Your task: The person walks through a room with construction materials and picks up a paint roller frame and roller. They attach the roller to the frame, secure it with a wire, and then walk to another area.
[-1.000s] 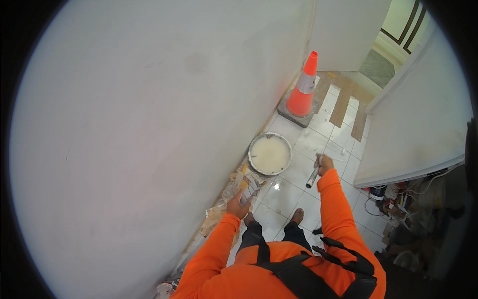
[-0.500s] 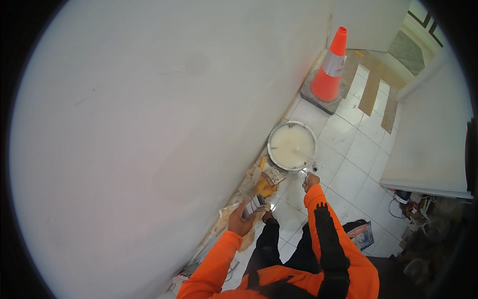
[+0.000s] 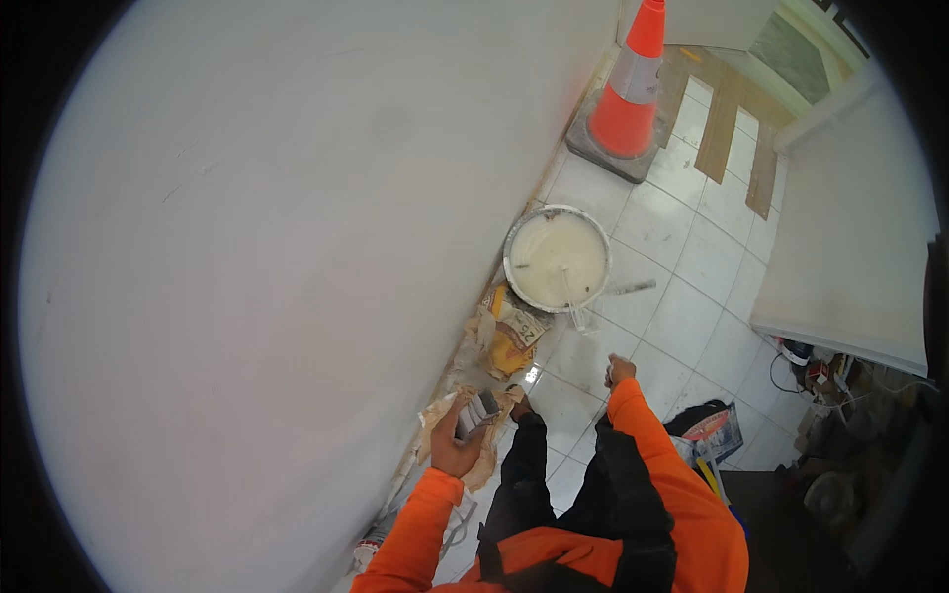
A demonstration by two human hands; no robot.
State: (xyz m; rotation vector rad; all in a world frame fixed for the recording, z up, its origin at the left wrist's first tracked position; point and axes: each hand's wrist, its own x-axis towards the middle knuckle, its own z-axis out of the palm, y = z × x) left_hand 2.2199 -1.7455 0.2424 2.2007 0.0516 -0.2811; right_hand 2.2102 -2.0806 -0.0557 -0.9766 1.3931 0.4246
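My left hand (image 3: 454,444) is closed around a grey and whitish blocky thing (image 3: 478,415) with parallel ridges; its exact kind does not show. It is close to the wall, above torn brown paper (image 3: 486,460). My right hand (image 3: 621,372) is curled closed over the tiled floor, apart from the bucket. What it holds, if anything, I cannot make out. Ahead stands a round bucket (image 3: 507,259) filled with off-white liquid mix (image 3: 554,255). A pale, thin stick-like thing (image 3: 576,314) lies across its near rim. To its right is a dark narrow strip (image 3: 633,288).
A large white wall (image 3: 297,247) runs along my left. Beyond the bucket stands an orange and white traffic cone (image 3: 625,119). A crumpled yellow and brown bag (image 3: 511,348) lies between bucket and wall. At right, a colourful package (image 3: 729,435) and clutter (image 3: 830,415) sit on the floor.
The view has shifted, so the bucket and cone sit higher and further left. My right hand is farther from the bucket. My left hand still grips the grey blocky thing.
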